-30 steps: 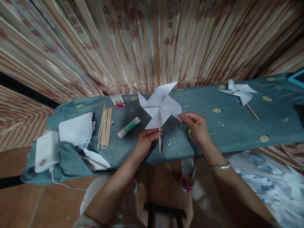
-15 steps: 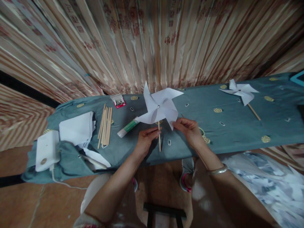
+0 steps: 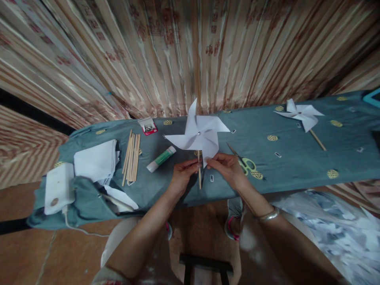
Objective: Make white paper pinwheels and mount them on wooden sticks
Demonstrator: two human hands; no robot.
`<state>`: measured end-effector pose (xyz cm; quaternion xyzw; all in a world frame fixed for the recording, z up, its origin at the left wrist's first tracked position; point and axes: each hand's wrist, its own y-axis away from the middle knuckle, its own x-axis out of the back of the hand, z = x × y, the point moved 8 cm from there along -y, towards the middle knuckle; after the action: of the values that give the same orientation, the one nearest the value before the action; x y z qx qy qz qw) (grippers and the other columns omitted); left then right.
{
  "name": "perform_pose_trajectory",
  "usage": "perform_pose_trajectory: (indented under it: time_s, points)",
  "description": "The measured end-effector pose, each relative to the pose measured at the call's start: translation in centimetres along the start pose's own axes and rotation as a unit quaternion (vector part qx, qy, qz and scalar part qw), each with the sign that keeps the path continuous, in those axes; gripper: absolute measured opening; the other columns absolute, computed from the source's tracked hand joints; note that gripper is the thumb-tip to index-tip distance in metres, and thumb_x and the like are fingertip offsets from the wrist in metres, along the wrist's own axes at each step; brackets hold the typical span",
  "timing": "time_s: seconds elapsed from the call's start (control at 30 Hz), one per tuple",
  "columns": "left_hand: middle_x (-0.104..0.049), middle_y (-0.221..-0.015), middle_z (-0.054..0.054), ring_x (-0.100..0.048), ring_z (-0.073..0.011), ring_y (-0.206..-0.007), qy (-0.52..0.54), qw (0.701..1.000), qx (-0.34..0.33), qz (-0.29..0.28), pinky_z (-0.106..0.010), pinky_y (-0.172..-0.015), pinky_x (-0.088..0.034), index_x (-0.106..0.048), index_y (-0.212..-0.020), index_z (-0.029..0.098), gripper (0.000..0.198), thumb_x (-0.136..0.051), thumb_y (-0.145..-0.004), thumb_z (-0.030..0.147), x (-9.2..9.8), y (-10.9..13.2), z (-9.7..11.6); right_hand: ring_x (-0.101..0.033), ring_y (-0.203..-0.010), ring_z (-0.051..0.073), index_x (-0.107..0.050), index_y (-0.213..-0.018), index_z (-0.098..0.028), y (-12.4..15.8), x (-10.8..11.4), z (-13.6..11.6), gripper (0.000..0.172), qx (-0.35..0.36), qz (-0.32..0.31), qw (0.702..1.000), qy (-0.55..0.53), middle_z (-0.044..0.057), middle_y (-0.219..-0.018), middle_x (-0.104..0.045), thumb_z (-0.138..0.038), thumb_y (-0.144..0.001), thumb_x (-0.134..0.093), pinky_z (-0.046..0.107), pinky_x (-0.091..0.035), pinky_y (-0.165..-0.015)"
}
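A white paper pinwheel [image 3: 208,138] with a silver pin at its centre is held up over the table. My left hand [image 3: 181,176] is closed around its thin wooden stick [image 3: 200,180], just below the paper. With thumb and fingers, my right hand [image 3: 228,168] pinches the tip of the lowest blade. Green-handled scissors [image 3: 245,163] lie beside my right hand, partly hidden by it. To the left of the pinwheel lies a glue stick [image 3: 162,159] with a green label.
Wooden sticks [image 3: 131,158], an open red box of pins [image 3: 149,127], stacked white paper [image 3: 95,160] and a white corded device [image 3: 59,189] lie on the left of the cloth-covered table [image 3: 285,170]. Another pinwheel [image 3: 303,114] lies at right. A bag of paper scraps [image 3: 335,229] stands at lower right.
The pinwheel's blades have turned clockwise. My right hand has moved left and slightly down along with a blade tip, uncovering the scissors. My left hand has stayed on the stick.
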<state>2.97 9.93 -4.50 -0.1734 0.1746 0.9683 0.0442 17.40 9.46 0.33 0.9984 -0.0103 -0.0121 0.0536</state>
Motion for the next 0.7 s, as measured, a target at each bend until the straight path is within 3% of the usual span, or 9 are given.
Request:
perform_pose_trajectory:
  time_s: [0.37,0.7]
  points:
    - [-0.070,-0.067,-0.003,-0.053,-0.0104,-0.061,0.017,1.000,-0.002,-0.023,-0.023,-0.064,-0.041,-0.079,-0.081,0.014,0.031,-0.085,-0.056,0.032,-0.6,0.0,-0.1,-0.066,-0.063,0.016,-0.068,-0.060,-0.020,0.2,-1.2,0.1,0.030,0.006,-0.027,1.000,0.007,0.002,-0.063,-0.072,-0.047,-0.070,-0.073,0.028,-0.052,-0.065]
    - [-0.067,-0.061,0.000,-0.051,-0.0100,-0.061,0.000,1.000,-0.019,-0.020,-0.023,-0.065,-0.038,-0.076,-0.069,0.014,0.021,-0.083,-0.054,0.027,-0.6,0.0,0.1,-0.068,-0.061,0.017,-0.070,-0.062,-0.018,0.1,-1.9,0.1,0.030,0.017,-0.029,0.999,0.026,0.004,-0.063,-0.073,-0.047,-0.070,-0.073,0.027,-0.053,-0.058]
